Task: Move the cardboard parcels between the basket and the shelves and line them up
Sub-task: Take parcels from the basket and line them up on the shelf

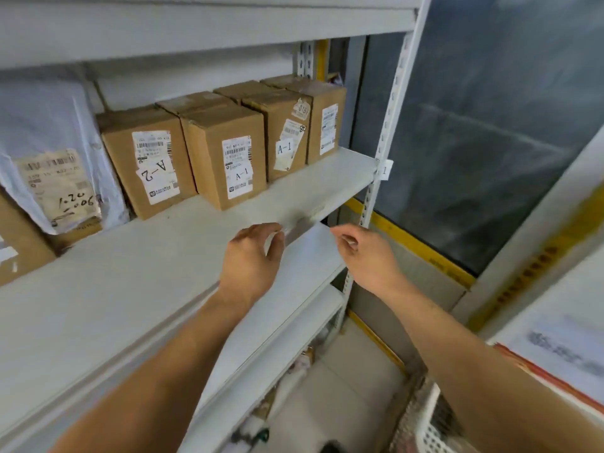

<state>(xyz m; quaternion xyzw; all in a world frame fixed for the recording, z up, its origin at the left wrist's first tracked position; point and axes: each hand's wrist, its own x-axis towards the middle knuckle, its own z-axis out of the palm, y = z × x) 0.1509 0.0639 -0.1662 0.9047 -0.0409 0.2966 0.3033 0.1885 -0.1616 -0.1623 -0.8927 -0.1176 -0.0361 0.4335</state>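
**me:** Head view right now: both hands are empty. My left hand (251,256) hovers at the front edge of the shelf (157,266), fingers loosely curled around nothing. Right hand (362,253) is off past the shelf's right end, fingers loosely bent too, gripping nothing.

**other guy:** so where are the parcels?

**me:** Four cardboard parcels (225,142) sit in a row toward the back of that shelf, up and left of both hands. They're standing on end, labels facing me. The row runs diagonally back to the right, and it's staggered. Left hand's nearer, the middle A-1 box (228,158) is pretty much straight ahead of it. Basket (425,429) is down at bottom right, beside my right arm. Can't see what's in it.
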